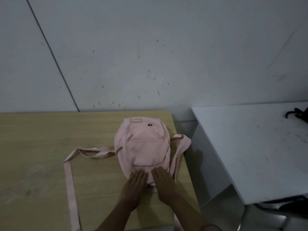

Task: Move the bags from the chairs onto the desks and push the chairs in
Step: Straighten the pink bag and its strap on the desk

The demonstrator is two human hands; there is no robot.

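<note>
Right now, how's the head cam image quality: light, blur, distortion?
Head view: dim and flat, with no glare; soft shadows beside the pink bag; wide-angle bend at the wooden desk and white desk edges; both hands slightly soft; dark item at the right edge too murky to identify.

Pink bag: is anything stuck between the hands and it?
No. The left hand and right hand lie flat, fingers straight, directly on the near end of the pink bag, which already rests on the wooden desk.
</note>
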